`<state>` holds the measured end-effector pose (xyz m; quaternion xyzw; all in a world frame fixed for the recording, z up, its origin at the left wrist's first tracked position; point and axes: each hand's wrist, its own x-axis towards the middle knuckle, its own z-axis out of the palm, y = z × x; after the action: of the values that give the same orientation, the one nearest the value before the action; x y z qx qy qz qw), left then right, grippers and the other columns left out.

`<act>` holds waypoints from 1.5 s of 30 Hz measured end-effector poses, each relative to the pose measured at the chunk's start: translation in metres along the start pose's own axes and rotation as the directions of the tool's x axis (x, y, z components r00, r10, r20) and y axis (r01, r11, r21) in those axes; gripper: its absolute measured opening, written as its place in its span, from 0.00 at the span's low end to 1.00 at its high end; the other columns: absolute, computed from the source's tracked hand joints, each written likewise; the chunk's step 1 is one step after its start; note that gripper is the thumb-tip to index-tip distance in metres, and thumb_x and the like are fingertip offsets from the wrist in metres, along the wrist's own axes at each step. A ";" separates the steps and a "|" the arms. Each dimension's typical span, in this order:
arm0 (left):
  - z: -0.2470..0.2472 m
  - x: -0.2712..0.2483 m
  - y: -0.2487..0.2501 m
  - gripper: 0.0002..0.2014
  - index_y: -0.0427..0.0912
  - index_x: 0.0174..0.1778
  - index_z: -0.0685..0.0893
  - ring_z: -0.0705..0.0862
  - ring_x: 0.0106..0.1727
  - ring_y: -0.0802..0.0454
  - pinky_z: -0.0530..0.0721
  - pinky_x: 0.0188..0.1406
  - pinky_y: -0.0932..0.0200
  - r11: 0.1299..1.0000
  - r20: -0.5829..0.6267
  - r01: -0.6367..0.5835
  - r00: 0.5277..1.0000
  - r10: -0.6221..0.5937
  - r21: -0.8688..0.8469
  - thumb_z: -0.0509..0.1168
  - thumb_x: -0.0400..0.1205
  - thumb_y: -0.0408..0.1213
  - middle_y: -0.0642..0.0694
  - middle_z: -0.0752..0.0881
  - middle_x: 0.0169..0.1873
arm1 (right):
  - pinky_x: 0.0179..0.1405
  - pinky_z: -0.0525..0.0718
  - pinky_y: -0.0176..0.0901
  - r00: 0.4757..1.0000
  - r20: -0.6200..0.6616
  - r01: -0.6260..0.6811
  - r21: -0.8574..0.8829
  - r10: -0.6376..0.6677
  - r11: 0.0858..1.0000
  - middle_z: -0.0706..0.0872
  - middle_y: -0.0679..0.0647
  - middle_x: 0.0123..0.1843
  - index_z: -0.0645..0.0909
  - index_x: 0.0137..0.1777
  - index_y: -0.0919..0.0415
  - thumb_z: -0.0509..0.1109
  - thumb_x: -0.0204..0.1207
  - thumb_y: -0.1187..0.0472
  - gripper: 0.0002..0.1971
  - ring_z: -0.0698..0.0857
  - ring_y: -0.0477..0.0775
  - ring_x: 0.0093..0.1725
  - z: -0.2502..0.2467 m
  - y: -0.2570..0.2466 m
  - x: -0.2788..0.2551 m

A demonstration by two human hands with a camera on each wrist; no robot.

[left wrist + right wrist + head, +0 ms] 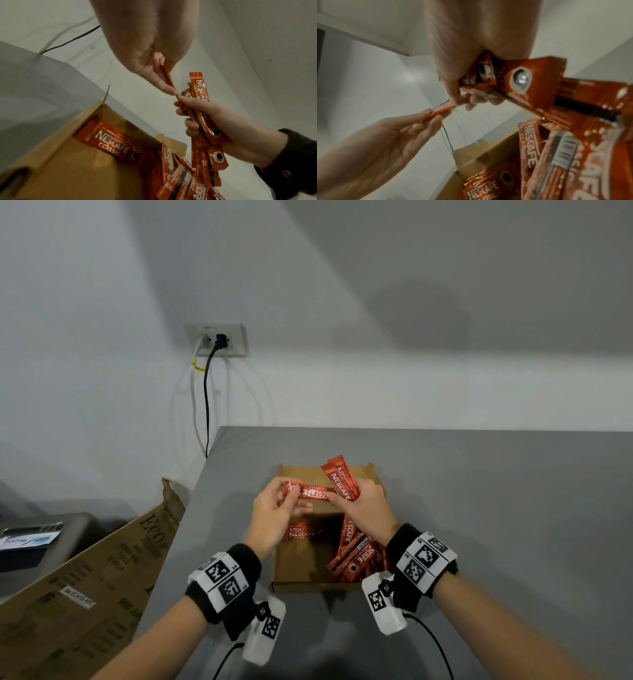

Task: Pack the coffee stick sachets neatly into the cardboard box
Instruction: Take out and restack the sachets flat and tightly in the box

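An open brown cardboard box (298, 573) sits on the grey table. Above it my left hand (279, 508) pinches one end of a single red coffee sachet (313, 492) held level. Its other end sits at the fingertips of my right hand (363, 505), which grips a bunch of red sachets (340, 475) standing upright. One sachet (301, 534) lies flat on the box floor at the left (109, 142). A loose pile of sachets (356, 556) fills the box's right side (556, 155).
The table's left edge (191, 515) runs close to the box. A large printed cardboard carton (85, 587) leans beside it on the left. Black and white cables (205, 405) hang from a wall socket (215, 338) behind the table corner.
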<state>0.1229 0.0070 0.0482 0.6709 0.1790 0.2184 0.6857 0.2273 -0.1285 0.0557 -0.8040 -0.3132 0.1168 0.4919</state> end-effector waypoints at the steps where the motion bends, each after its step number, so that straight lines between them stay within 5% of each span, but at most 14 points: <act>1: 0.000 0.000 0.000 0.07 0.34 0.54 0.79 0.90 0.36 0.53 0.88 0.40 0.63 1.000 0.004 -0.002 1.000 0.002 -0.007 0.58 0.84 0.30 0.40 0.88 0.40 | 0.29 0.78 0.26 1.000 -0.021 0.003 0.005 -0.003 1.000 0.81 0.46 0.30 0.79 0.37 0.56 0.74 0.74 0.56 0.08 0.79 0.38 0.27 0.001 0.000 0.000; 5: -0.006 0.000 0.001 0.05 0.35 0.49 0.82 0.89 0.44 0.52 0.87 0.41 0.67 1.000 0.001 -0.019 1.000 0.019 0.003 0.61 0.82 0.26 0.40 0.87 0.46 | 0.30 0.79 0.27 0.999 -0.046 -0.005 -0.020 0.004 1.000 0.80 0.47 0.30 0.78 0.34 0.56 0.74 0.73 0.57 0.10 0.79 0.43 0.29 -0.002 -0.001 0.003; 8: -0.013 0.002 0.003 0.05 0.40 0.44 0.85 0.86 0.49 0.50 0.85 0.43 0.69 0.992 0.038 -0.025 0.999 0.020 0.124 0.66 0.79 0.27 0.41 0.86 0.48 | 0.37 0.83 0.32 0.996 -0.088 -0.033 -0.012 0.032 0.999 0.84 0.50 0.37 0.82 0.44 0.62 0.74 0.73 0.57 0.09 0.83 0.45 0.35 -0.005 -0.001 0.005; 13: -0.012 0.008 0.002 0.04 0.45 0.42 0.88 0.79 0.33 0.67 0.77 0.38 0.72 0.902 0.171 -0.085 0.985 0.013 0.424 0.74 0.74 0.34 0.54 0.85 0.33 | 0.41 0.81 0.29 0.994 0.017 0.106 -0.093 -0.105 0.990 0.82 0.40 0.38 0.82 0.49 0.57 0.77 0.70 0.57 0.10 0.83 0.38 0.38 -0.003 -0.014 0.002; 16: -0.007 0.010 0.004 0.05 0.41 0.34 0.87 0.81 0.30 0.60 0.80 0.36 0.68 0.898 0.225 -0.066 0.974 -0.038 0.435 0.74 0.74 0.36 0.47 0.87 0.30 | 0.44 0.85 0.40 0.992 0.029 0.128 -0.103 -0.126 0.986 0.85 0.45 0.39 0.82 0.47 0.57 0.77 0.70 0.55 0.11 0.85 0.46 0.41 0.004 -0.020 0.001; 21: -0.012 0.009 0.008 0.03 0.37 0.44 0.86 0.87 0.31 0.58 0.85 0.35 0.67 0.965 0.098 -0.002 0.995 -0.024 0.263 0.69 0.78 0.32 0.43 0.89 0.32 | 0.39 0.83 0.29 0.995 0.029 0.099 0.021 -0.099 0.995 0.85 0.44 0.38 0.83 0.46 0.59 0.77 0.70 0.56 0.10 0.84 0.41 0.36 0.001 -0.015 -0.006; 26: -0.019 0.005 -0.001 0.02 0.38 0.46 0.83 0.88 0.36 0.54 0.87 0.37 0.66 0.982 0.115 0.066 0.990 -0.087 0.177 0.65 0.80 0.29 0.47 0.89 0.34 | 0.38 0.77 0.22 0.990 0.140 0.053 -0.125 -0.035 0.991 0.85 0.48 0.46 0.83 0.56 0.63 0.75 0.73 0.60 0.14 0.81 0.38 0.41 0.007 -0.005 -0.008; 29: -0.029 0.005 -0.010 0.07 0.45 0.48 0.83 0.84 0.45 0.56 0.85 0.42 0.65 0.865 0.070 -0.080 0.996 0.052 0.495 0.71 0.76 0.34 0.52 0.85 0.44 | 0.39 0.77 0.25 0.973 0.232 0.048 -0.240 0.010 0.970 0.87 0.54 0.50 0.83 0.54 0.63 0.74 0.73 0.62 0.11 0.82 0.45 0.44 0.010 -0.007 -0.002; 31: -0.035 0.006 -0.010 0.12 0.44 0.53 0.84 0.83 0.45 0.58 0.82 0.44 0.69 0.750 0.151 -0.189 0.981 0.121 0.633 0.73 0.75 0.33 0.53 0.84 0.46 | 0.46 0.82 0.36 0.954 0.296 0.072 -0.337 0.034 0.939 0.88 0.56 0.50 0.83 0.53 0.62 0.73 0.73 0.62 0.09 0.84 0.50 0.46 0.013 -0.008 0.002; 34: -0.036 0.006 -0.009 0.07 0.41 0.49 0.88 0.83 0.41 0.65 0.79 0.43 0.78 0.649 0.302 -0.259 0.952 0.047 0.715 0.72 0.76 0.35 0.51 0.88 0.43 | 0.49 0.85 0.43 0.937 0.346 0.104 -0.386 0.040 0.917 0.87 0.57 0.49 0.83 0.50 0.63 0.73 0.73 0.64 0.07 0.85 0.53 0.46 0.018 -0.009 0.006; 37: -0.036 0.009 -0.014 0.03 0.44 0.43 0.90 0.84 0.38 0.64 0.78 0.39 0.78 0.638 0.253 -0.209 0.967 0.023 0.741 0.73 0.75 0.35 0.50 0.89 0.38 | 0.42 0.83 0.39 0.945 0.324 0.099 -0.380 0.033 0.920 0.86 0.55 0.43 0.82 0.45 0.60 0.73 0.74 0.63 0.03 0.83 0.49 0.40 0.017 -0.007 0.005; 39: -0.033 0.009 -0.020 0.02 0.46 0.41 0.91 0.84 0.38 0.63 0.79 0.43 0.75 0.599 0.256 -0.205 0.967 -0.001 0.774 0.73 0.75 0.36 0.50 0.90 0.38 | 0.38 0.84 0.41 0.968 0.252 0.079 -0.373 0.019 0.925 0.83 0.51 0.37 0.79 0.39 0.57 0.73 0.74 0.60 0.06 0.82 0.49 0.36 0.012 -0.005 0.006; 42: -0.024 0.011 -0.030 0.03 0.49 0.41 0.91 0.84 0.47 0.56 0.80 0.57 0.54 0.476 0.298 -0.257 0.954 -0.012 0.841 0.72 0.76 0.41 0.54 0.90 0.42 | 0.37 0.85 0.47 0.990 0.138 0.027 -0.305 0.016 0.952 0.84 0.55 0.34 0.79 0.36 0.61 0.73 0.74 0.59 0.09 0.83 0.53 0.34 0.001 -0.001 0.009; 45: -0.017 0.010 -0.035 0.05 0.50 0.43 0.90 0.79 0.54 0.54 0.72 0.60 0.53 0.385 0.288 -0.262 0.958 -0.009 0.885 0.69 0.79 0.43 0.55 0.87 0.47 | 0.36 0.85 0.45 0.997 0.077 0.012 -0.247 0.007 0.969 0.83 0.55 0.34 0.80 0.39 0.66 0.72 0.74 0.62 0.07 0.82 0.52 0.33 -0.011 -0.001 0.008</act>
<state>0.1243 0.0269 0.0128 0.9694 0.1309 0.0511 0.2011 0.2380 -0.1311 0.0630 -0.8535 -0.3451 0.1074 0.3753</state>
